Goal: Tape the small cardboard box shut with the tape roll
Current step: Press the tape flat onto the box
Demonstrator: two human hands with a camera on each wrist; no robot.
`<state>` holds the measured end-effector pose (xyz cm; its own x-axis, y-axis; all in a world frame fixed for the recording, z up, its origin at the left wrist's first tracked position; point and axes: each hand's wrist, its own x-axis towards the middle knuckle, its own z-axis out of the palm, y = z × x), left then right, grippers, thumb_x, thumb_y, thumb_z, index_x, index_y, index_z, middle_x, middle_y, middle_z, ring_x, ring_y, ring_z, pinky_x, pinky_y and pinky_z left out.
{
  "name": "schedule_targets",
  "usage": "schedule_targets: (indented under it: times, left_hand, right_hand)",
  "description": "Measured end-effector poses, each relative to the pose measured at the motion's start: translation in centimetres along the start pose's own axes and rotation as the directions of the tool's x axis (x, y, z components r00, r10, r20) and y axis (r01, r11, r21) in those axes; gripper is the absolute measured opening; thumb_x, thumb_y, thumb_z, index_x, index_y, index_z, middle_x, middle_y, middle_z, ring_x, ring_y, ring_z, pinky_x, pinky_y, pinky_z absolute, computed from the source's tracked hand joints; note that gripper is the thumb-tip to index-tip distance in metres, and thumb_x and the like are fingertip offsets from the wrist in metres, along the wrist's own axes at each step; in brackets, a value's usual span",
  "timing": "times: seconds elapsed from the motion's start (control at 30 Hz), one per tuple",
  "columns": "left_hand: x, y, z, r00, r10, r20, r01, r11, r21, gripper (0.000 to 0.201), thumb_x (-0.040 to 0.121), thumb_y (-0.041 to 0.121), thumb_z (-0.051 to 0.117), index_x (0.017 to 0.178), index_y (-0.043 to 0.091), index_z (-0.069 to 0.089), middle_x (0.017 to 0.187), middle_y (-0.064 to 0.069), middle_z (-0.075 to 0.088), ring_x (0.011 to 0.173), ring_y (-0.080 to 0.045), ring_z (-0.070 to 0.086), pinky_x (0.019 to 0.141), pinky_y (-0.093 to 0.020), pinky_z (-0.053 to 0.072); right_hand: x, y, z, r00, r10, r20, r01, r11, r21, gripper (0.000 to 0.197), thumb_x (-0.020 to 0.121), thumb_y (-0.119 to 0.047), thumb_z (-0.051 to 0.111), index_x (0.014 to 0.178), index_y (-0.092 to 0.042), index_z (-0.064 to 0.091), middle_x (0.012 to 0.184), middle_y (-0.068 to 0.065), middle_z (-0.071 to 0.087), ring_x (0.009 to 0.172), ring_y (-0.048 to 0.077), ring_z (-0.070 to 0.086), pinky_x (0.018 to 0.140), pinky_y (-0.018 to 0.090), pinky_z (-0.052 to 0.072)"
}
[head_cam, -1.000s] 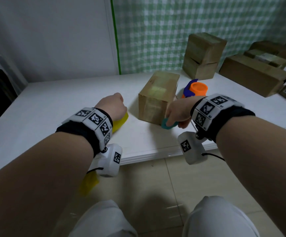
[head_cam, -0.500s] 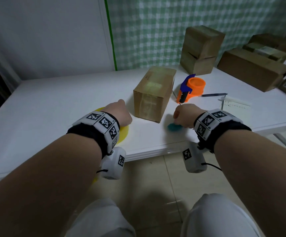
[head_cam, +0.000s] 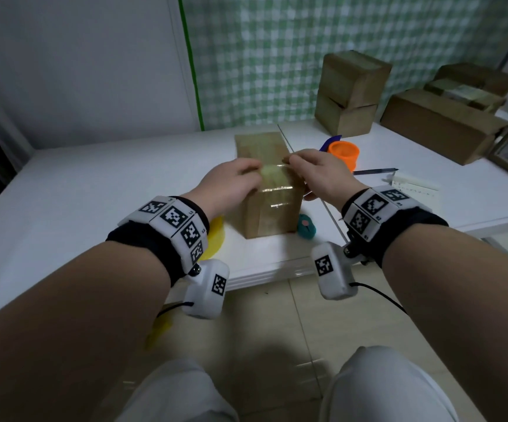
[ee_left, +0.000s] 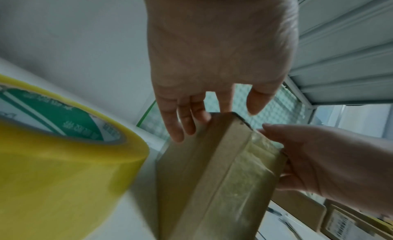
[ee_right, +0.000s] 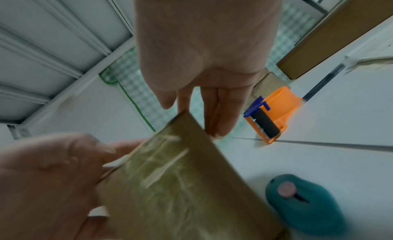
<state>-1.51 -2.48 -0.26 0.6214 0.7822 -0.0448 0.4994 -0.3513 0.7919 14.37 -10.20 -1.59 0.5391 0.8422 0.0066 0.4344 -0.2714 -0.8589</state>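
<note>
The small cardboard box stands near the table's front edge, one end towards me, with shiny clear tape over its top and front. My left hand lies on its top left edge, fingers stretched down the left side. My right hand lies on the top right edge, fingers straight against the right side. Both thumbs rest on the tape. The yellow tape roll lies on the table left of the box, half hidden by my left wrist, and looms large in the left wrist view.
A teal cutter lies at the box's front right corner. Behind my right hand are an orange tape dispenser, a pen and a paper slip. Several larger cardboard boxes stand along the back right. The table edge is close.
My left hand left the tape roll and my right hand left the teal cutter. Both rose onto the box, which now sits nearer the edge and turned end-on to me.
</note>
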Motion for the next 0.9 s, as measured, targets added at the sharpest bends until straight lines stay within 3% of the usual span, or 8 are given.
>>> schedule_targets:
  times: [0.1,0.17,0.23,0.37,0.47,0.7,0.77,0.9]
  left_hand:
    - [-0.6,-0.6,0.4,0.998,0.066,-0.019,-0.062,0.988,0.140,0.053,0.086,0.047,0.057,0.135,0.027,0.051,0.136,-0.001,0.054,0.123,-0.018,0.050,0.100,-0.028,0.039]
    - [-0.9,-0.8,0.7,0.995,0.086,-0.041,-0.071,0.957,0.281,0.065,0.080,0.062,0.055,0.136,0.031,0.048,0.126,-0.003,0.050,0.124,-0.021,0.047,0.100,-0.027,0.036]
    - [-1.1,-0.9,0.9,0.990,0.122,-0.074,-0.081,0.909,0.410,0.071,0.075,0.070,0.052,0.136,0.033,0.047,0.122,-0.003,0.041,0.125,-0.023,0.041,0.103,-0.033,0.037]
    - [-1.0,-1.2,1.5,0.973,0.224,-0.061,-0.147,0.799,0.583,0.075,0.079,0.072,0.044,0.140,0.030,0.042,0.152,0.001,0.032,0.142,-0.022,0.025,0.112,-0.041,0.031]
    - [-0.8,-1.6,1.7,0.967,0.253,-0.028,-0.177,0.747,0.641,0.076,0.081,0.071,0.038,0.144,0.028,0.036,0.155,0.001,0.031,0.144,-0.021,0.025,0.114,-0.040,0.030]
    - [-0.8,-2.2,1.8,0.960,0.278,0.022,-0.208,0.663,0.719,0.077,0.085,0.065,0.041,0.148,0.023,0.027,0.158,-0.001,0.025,0.147,-0.020,0.016,0.115,-0.041,0.027]
    - [-0.9,-2.2,1.9,0.961,0.274,0.021,-0.206,0.665,0.718,0.078,0.084,0.063,0.045,0.148,0.023,0.025,0.158,0.000,0.024,0.147,-0.019,0.015,0.116,-0.040,0.026]
    - [-1.2,-1.9,1.9,0.962,0.271,0.025,-0.200,0.638,0.743,0.087,0.078,0.062,0.057,0.148,0.024,0.024,0.158,0.001,0.023,0.148,-0.018,0.014,0.114,-0.040,0.027]
  right_hand:
    - [-0.5,0.2,0.0,0.999,-0.027,0.027,0.028,0.999,-0.016,0.033,0.091,-0.038,0.050,0.117,-0.023,0.065,0.098,0.000,0.064,0.072,0.015,0.061,0.056,0.023,0.054]
    - [-0.8,0.4,0.3,0.998,-0.043,0.050,0.046,0.998,-0.051,0.034,0.090,-0.038,0.051,0.120,-0.027,0.063,0.087,-0.004,0.063,0.076,0.017,0.063,0.060,0.028,0.056]
    - [-1.0,0.6,0.4,0.996,-0.058,0.072,0.065,0.994,-0.090,0.036,0.091,-0.039,0.052,0.124,-0.030,0.060,0.081,-0.007,0.062,0.080,0.019,0.064,0.064,0.032,0.059]
    - [-1.3,1.0,0.2,0.992,-0.075,0.101,0.087,0.989,-0.120,0.040,0.092,-0.041,0.050,0.131,-0.031,0.055,0.094,0.002,0.064,0.080,0.021,0.062,0.067,0.035,0.057]
    - [-1.3,1.3,0.3,0.990,-0.093,0.103,0.104,0.988,-0.110,0.041,0.092,-0.042,0.050,0.131,-0.032,0.054,0.093,0.005,0.066,0.079,0.021,0.062,0.066,0.030,0.055]
    - [-1.0,1.8,0.5,0.989,-0.120,0.082,0.129,0.986,-0.109,0.042,0.094,-0.041,0.048,0.133,-0.030,0.053,0.077,-0.013,0.056,0.070,0.002,0.054,0.069,0.021,0.047]
    - [-1.1,1.8,0.5,0.989,-0.119,0.089,0.129,0.985,-0.111,0.042,0.094,-0.042,0.047,0.134,-0.030,0.052,0.080,-0.007,0.060,0.069,0.003,0.053,0.071,0.023,0.048]
    - [-1.4,1.6,0.4,0.987,-0.107,0.121,0.122,0.985,-0.120,0.042,0.094,-0.044,0.046,0.135,-0.033,0.051,0.101,0.020,0.069,0.076,0.017,0.058,0.067,0.026,0.050]
